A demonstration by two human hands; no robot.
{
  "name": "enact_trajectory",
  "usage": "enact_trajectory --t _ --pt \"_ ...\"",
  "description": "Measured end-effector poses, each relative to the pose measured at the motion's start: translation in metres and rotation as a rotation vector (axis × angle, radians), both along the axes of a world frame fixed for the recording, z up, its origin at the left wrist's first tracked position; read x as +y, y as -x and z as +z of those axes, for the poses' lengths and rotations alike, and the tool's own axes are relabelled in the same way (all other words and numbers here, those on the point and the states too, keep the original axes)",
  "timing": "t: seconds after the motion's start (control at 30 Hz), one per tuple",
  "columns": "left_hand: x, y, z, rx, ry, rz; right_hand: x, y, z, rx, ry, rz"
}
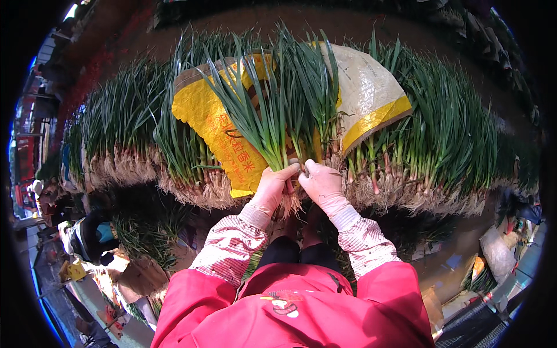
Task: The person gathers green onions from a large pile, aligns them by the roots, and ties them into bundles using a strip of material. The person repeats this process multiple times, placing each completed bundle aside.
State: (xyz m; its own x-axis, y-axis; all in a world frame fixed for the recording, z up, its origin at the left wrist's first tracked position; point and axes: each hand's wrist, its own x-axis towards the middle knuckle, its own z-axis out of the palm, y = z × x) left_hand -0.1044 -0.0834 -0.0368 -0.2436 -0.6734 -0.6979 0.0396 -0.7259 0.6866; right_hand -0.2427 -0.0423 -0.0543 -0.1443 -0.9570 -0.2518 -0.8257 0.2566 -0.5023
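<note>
My left hand [270, 185], in a pale thin glove, closes around a bunch of green garlic [272, 150]. The long leaves fan up and to the left, and pale roots [290, 203] hang below the fist. Close against its thumb is my right hand [323, 182], also gloved, with curled fingers pinching at a thin stalk [297, 145]; the exact hold is partly hidden. Beneath the leaves lies a yellow and white woven sack [365, 85] that bears printing. More loose garlic plants [322, 102] rest on the sack, just beyond my hands.
Dense rows of rooted green garlic stand left [126, 122] and right [439, 130], roots towards me. Brown ground [330, 19] lies behind the rows. Leaf scraps [143, 237] litter the lower left, and a white plastic bag [497, 250] sits at the lower right.
</note>
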Motion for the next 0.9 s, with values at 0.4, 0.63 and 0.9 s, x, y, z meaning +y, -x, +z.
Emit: enact_trajectory --t 0.4,0.63,0.9 --pt "0.015 -0.001 -0.006 -0.08 -0.007 0.023 -0.006 -0.021 -0.018 -1.433 -0.058 -0.756" --pt "0.029 -0.016 0.006 -0.016 0.019 -0.011 0.007 0.032 -0.036 -1.383 -0.043 -0.745" --pt "0.038 -0.019 0.005 0.113 -0.052 0.045 0.02 -0.007 0.001 -0.473 0.107 -0.267"
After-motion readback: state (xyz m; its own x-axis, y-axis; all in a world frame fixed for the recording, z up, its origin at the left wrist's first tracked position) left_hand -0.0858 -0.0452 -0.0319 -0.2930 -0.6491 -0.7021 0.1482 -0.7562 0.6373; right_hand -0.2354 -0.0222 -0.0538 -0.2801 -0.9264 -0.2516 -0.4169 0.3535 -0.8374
